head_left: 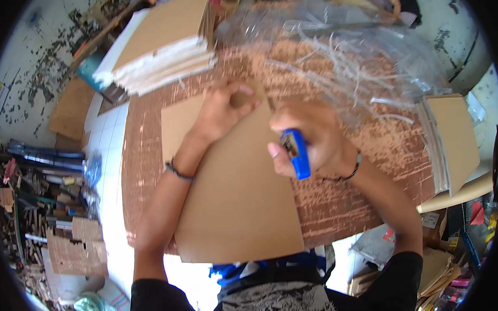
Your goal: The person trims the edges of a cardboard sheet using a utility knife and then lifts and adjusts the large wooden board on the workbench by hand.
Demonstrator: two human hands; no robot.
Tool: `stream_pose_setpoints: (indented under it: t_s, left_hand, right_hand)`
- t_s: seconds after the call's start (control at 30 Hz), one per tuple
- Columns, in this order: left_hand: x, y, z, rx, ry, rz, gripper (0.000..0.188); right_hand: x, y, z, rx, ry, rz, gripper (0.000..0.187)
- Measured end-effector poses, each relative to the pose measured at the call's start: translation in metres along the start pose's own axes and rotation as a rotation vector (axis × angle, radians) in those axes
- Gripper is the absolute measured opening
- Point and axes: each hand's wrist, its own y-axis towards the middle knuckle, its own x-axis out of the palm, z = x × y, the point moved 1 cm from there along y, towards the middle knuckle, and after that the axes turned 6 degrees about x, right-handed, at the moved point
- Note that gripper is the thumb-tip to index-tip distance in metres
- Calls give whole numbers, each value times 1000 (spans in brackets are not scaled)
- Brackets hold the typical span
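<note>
A large brown cardboard sheet [238,210] lies on the worn table before me, its near edge reaching over the table's front. My left hand [217,112] rests toward the sheet's far end, its thumb and fingers curved around a tan roll of tape [256,89]. Just to the right, my right hand [314,130] is closed in a fist around a blue cutter [297,155], whose handle end points back toward me. The cutter's far end is hidden by the hand, so I cannot see its blade.
A stack of brown and white boards [159,46] stands at the far left of the table [347,201]. Clear plastic strips [347,65] and plastic sheeting cover the far right. More boards [455,139] lean at the right edge. Scrap [78,248] litters the floor at left.
</note>
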Motion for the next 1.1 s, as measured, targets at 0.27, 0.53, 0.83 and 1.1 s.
stream_pose_setpoints:
  t_s: [0.27, 0.53, 0.83, 1.1]
  left_hand:
    - [0, -3, 12, -30, -2, 78, 26]
    - [-6, 3, 10, -100, -26, 91, 21]
    - [-2, 2, 7, -97, 16, 81, 20]
    - [3, -2, 6, -113, 14, 23, 19]
  right_hand:
    - [-16, -6, 15, 302, 115, 42, 18]
    - [-37, 1, 40, 269, 17, 125, 19]
    - [-81, 2, 73, 313, -113, 373, 17]
    - [-89, -5, 80, 371, -243, 330, 16]
